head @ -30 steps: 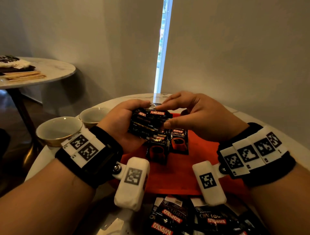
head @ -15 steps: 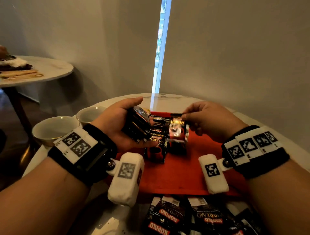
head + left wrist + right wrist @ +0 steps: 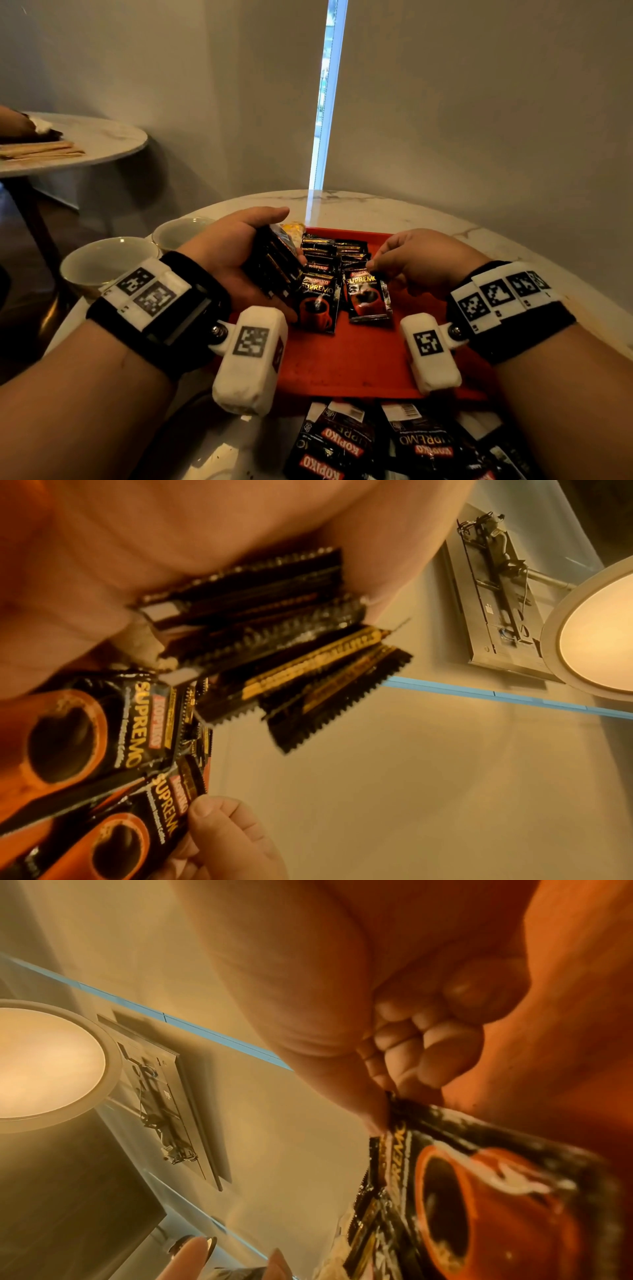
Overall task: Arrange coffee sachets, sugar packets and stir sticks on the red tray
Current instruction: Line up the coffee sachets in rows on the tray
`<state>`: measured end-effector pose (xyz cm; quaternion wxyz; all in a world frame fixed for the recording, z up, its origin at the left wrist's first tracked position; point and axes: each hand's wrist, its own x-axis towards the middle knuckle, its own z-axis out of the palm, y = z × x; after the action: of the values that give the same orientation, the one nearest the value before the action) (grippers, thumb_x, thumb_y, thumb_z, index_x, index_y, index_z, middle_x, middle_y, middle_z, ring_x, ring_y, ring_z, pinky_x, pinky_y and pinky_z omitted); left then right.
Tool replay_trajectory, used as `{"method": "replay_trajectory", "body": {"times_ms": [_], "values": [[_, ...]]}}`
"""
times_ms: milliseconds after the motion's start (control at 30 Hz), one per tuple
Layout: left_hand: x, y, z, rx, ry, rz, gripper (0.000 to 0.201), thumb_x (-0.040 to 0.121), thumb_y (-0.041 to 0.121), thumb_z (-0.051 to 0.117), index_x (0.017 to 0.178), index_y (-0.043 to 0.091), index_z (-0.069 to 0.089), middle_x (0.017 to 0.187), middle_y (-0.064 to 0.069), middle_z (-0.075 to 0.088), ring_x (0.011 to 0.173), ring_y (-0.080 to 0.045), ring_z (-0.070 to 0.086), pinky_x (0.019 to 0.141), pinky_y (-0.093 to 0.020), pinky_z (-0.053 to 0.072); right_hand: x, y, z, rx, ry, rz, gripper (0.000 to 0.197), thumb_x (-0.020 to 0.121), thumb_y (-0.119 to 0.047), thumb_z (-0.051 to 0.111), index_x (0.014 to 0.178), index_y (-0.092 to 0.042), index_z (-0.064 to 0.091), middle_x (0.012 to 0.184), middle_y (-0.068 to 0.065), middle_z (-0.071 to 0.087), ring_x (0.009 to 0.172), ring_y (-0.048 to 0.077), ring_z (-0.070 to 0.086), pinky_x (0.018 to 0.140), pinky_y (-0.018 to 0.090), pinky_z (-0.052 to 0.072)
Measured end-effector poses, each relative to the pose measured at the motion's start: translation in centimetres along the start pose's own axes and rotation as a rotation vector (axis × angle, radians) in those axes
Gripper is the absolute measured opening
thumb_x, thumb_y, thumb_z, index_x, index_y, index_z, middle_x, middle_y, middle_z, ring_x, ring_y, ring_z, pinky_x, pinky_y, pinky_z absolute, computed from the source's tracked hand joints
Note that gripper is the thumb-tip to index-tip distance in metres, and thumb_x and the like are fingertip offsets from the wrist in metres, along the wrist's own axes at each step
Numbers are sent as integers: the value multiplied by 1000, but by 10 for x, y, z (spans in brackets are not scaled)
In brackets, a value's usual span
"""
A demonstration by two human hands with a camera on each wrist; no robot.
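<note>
The right hand (image 3: 421, 262) pinches the top edge of one sachet (image 3: 367, 295) between thumb and fingertip, its other fingers curled under; the sachet lies face up on the tray (image 3: 342, 359), and the right wrist view shows the pinch (image 3: 377, 1112) on its serrated edge. The left hand (image 3: 233, 253) cups a stack (image 3: 274, 263) of black sachets, fingers curled under it and thumb stretched over the top; from the left wrist view the stack (image 3: 274, 631) fans out past the palm with its zigzag edges showing. The stack hovers over the tray's left far corner. On the tray, a row (image 3: 320, 274) of overlapping sachets runs from the far edge toward the person, ending in a face-up sachet with a red cup printed on it. The pinched sachet ends a second row (image 3: 352, 253) just right of the first, the two rows touching or nearly so. A yellowish packet (image 3: 293, 227) shows at the tray's far left corner, partly hidden by the stack. The tray's near half is bare red. Just off the tray's near edge, more sachets (image 3: 376, 445) lie in a loose heap on the marble table (image 3: 394, 209). Left of the tray stand two pale bowls (image 3: 106, 260), one behind the other. Well left of the tray, a second round table (image 3: 102, 144) carries flat tan items.
</note>
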<state>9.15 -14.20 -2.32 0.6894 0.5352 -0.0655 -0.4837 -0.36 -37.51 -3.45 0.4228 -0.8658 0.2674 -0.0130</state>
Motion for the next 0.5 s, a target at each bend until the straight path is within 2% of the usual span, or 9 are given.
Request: {"method": "replay_trajectory", "body": {"times_ms": [100,167,233,333,433,500], "values": [[4,-1,0,-10,31,1,53,89,42,59,59,-1,66,68,-14,63,53,-30,67,72,-58,54,0,-2,3,-31,6,0,15,86,-25,77,88,-12,71,64,-2,70,54,12,59,50,27,41],[4,-1,1,-8,46,-3,50,90,42,60,66,-2,65,69,-15,63,53,-31,67,75,-56,50,-1,-3,4,-27,11,0,14,86,-24,77,88,-11,71,68,1,71,54,13,59,50,28,42],[3,-2,2,2,39,-14,45,90,43,59,75,0,62,70,-15,63,54,-32,68,74,-57,51,-2,-4,5,-22,17,-7,15,87,-24,76,89,-10,70,71,4,72,55,14,60,51,28,44],[3,-3,4,-7,23,-33,43,90,43,57,81,2,59,69,-15,64,55,-33,68,73,-66,54,-2,-5,6,-18,23,-12,16,87,-24,76,90,-9,70,74,7,71,58,17,63,50,28,45],[5,-2,3,-29,17,-46,43,90,44,59,84,1,59,74,-14,62,59,-32,67,87,-66,48,-2,-7,6,-13,25,-5,16,87,-25,76,89,-11,69,76,8,71,57,18,61,51,28,43],[6,-2,1,-39,7,-55,43,89,44,59,91,1,58,78,-14,60,59,-31,67,87,-64,48,-4,-8,6,-10,33,2,18,87,-29,76,92,-13,69,79,8,73,59,17,60,54,31,43]]}}
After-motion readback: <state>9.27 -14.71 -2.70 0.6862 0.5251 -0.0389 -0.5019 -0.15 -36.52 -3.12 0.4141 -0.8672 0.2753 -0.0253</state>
